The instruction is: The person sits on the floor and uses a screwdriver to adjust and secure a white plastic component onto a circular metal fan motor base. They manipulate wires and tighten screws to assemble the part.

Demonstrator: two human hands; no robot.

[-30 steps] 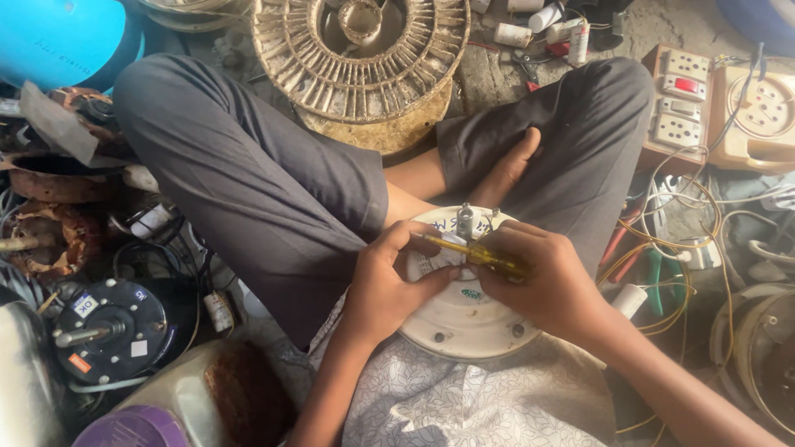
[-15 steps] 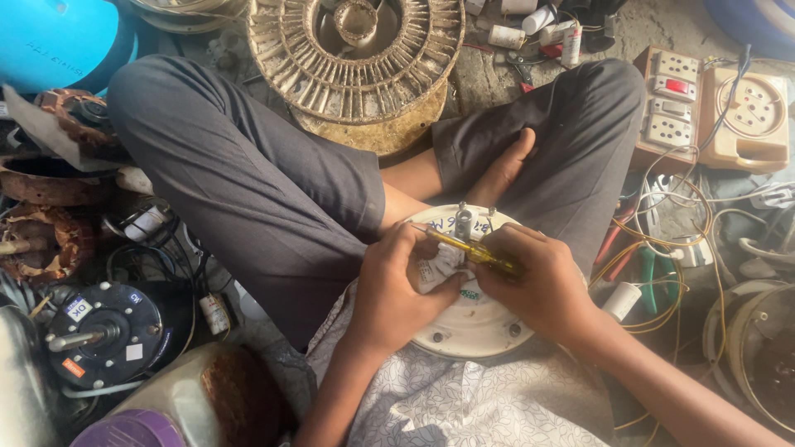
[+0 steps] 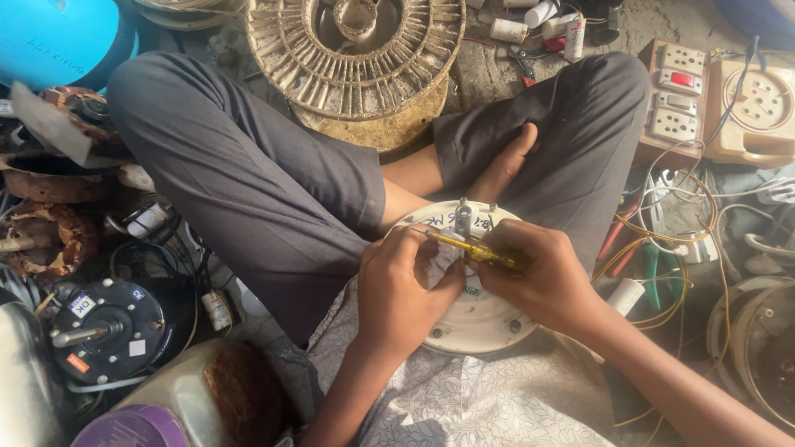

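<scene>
Clutter rings our crossed legs on every side: a black motor (image 3: pixel 112 329) with a bare shaft to our left, rusty windings (image 3: pixel 45 236) beyond it, a blue dome (image 3: pixel 58 37) at the top left corner, and a ribbed cream grille (image 3: pixel 356 50) straight ahead past our knees. To our right sit a switch-and-socket board (image 3: pixel 681 95) and a tangle of yellow and white wires (image 3: pixel 662 240).

We keep the round white motor housing (image 3: pixel 476 310) in our lap, just in front of our bare foot. Our left hand (image 3: pixel 402 285) presses on its face, fingers curled around the tip end of a yellow screwdriver (image 3: pixel 476 251). Our right hand (image 3: pixel 538 277) is closed around the handle.

Both hands cover most of the housing's face, so we cannot make out where the tip meets it. Our forearms run off the bottom edge.
</scene>
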